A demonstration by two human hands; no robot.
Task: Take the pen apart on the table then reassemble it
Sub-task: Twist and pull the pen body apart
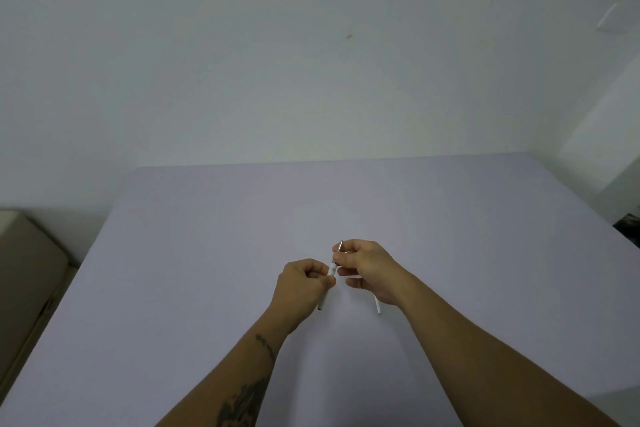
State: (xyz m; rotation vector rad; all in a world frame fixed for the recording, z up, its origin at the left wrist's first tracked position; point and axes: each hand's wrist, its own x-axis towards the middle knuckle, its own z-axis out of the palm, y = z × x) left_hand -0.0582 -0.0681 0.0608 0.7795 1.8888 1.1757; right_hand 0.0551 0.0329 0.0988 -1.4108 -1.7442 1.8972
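A slim white pen barrel runs diagonally between both hands above the lavender table. My left hand grips its lower part, and the barrel's dark rear end pokes out below the hand. My right hand pinches the upper end, where the metal tip sticks up past the fingers. A thin white refill-like tube shows below my right palm; whether it lies on the table or is held I cannot tell.
The table fills the lower view, its far edge against a pale wall. A beige chair or cushion stands off the table's left side. A dark object sits beyond the right edge.
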